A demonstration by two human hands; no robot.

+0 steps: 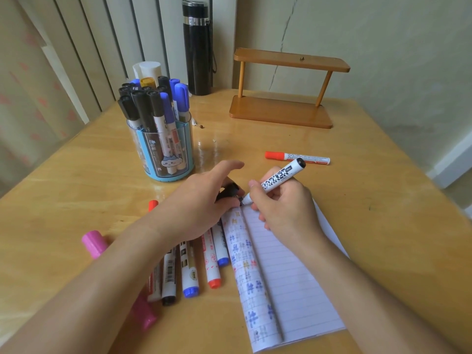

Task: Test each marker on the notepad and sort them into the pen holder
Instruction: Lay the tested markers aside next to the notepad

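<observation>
The right hand [283, 208] grips a white marker [278, 178] with a black end. The marker's tip is down at the far left corner of the notepad [288, 277], but fingers crowd it and any mark there cannot be made out. The left hand [201, 203] curls round a black cap [229, 190], mostly hidden under the fingers, just beside that corner. The notepad lies open on the desk [76, 180], its lined page showing and its near edge cut off by the frame.

Loose markers [190, 272] lie left of the notepad, their far ends hidden beneath the left forearm. A pink marker [94, 242] shows only in part. A red-capped marker [297, 157] lies alone just beyond the hands. The pen holder [163, 152] stands far left, packed with black and blue markers.
</observation>
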